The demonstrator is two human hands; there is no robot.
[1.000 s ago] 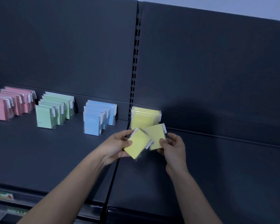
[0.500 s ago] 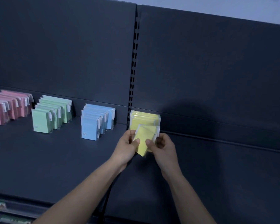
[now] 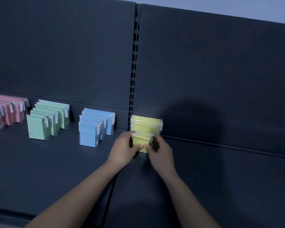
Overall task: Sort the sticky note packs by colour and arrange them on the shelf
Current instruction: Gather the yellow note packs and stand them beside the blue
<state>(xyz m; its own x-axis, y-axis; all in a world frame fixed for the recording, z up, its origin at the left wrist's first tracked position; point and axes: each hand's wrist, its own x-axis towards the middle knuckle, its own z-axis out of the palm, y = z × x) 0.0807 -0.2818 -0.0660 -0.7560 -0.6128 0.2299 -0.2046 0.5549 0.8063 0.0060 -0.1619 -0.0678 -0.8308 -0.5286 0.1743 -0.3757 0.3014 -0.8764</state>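
Note:
Two yellow sticky note packs [image 3: 141,140] stand upright, one behind the other, in front of the yellow row [image 3: 146,123] at the shelf's back. My left hand [image 3: 123,149] grips them from the left, thumb on the front pack's lower edge. My right hand [image 3: 160,151] grips them from the right, thumb beside the left thumb. Further left stand a blue row [image 3: 95,127], a green row [image 3: 48,119] and a pink row [image 3: 5,111].
The dark shelf [image 3: 56,162] stretches left and right, with a seam [image 3: 112,186] running toward me under my left arm. A slotted upright [image 3: 133,71] splits the back panel. The right shelf section [image 3: 229,178] holds nothing but the yellow packs.
My hands brought the two tilted yellow packs together, squared them upright and moved them back against the yellow row.

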